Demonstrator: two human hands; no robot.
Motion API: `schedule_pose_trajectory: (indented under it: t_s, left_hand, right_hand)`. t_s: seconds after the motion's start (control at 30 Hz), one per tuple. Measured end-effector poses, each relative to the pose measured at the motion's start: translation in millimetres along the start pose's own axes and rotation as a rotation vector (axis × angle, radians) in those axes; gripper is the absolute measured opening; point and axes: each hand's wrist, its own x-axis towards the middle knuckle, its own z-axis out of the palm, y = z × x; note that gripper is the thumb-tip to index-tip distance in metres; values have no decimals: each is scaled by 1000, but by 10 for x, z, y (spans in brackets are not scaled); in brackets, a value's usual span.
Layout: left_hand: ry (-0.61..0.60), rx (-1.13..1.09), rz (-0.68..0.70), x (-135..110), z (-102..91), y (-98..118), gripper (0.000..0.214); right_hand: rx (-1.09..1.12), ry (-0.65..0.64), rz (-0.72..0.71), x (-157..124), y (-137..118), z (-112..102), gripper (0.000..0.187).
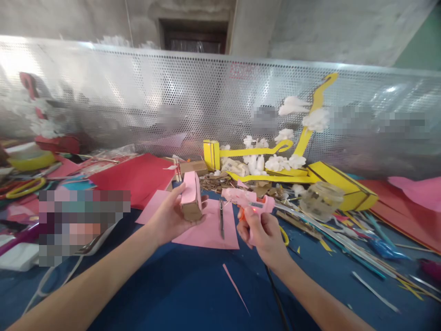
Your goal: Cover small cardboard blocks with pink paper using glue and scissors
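My left hand (172,209) is closed around a small cardboard box (191,195) partly covered in pink paper, with bare brown cardboard showing at its near end. In my right hand (260,230) is a pink hot glue gun (255,200) with an orange trigger and a small red light. Its nozzle points left toward the box, a short gap away. Between the hands, a dark slim cutter (221,218) lies on a pink paper sheet (198,235). A black cord runs down from under the right hand.
Red paper (132,177) lies at left. Yellow box shapes (344,186) with strips and white fluffy pieces stand behind, near a clear jar (322,200). Glue sticks and scraps litter the right. A perforated metal panel (138,92) closes off the back. A pink sliver (236,287) lies in front.
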Motion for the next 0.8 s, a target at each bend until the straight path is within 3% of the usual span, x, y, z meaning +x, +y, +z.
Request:
schedule_pose_trajectory:
  t_s: [0.13, 0.4, 0.6, 0.8]
  left_hand:
    - [32, 0, 16, 35, -15, -12, 44]
    - [-24, 3, 80, 61, -60, -25, 29]
    - [-115, 8, 132, 45, -37, -33, 35]
    - [-112, 46, 122, 36, -18, -39, 42]
  right_hand:
    - [-18, -2, -3, -5, 2, -2, 65]
    - [-5, -2, 7, -8, -33, 13, 64]
    - [25, -11, -5, -5, -37, 25, 65]
    - [10, -72, 5, -38, -73, 35, 66]
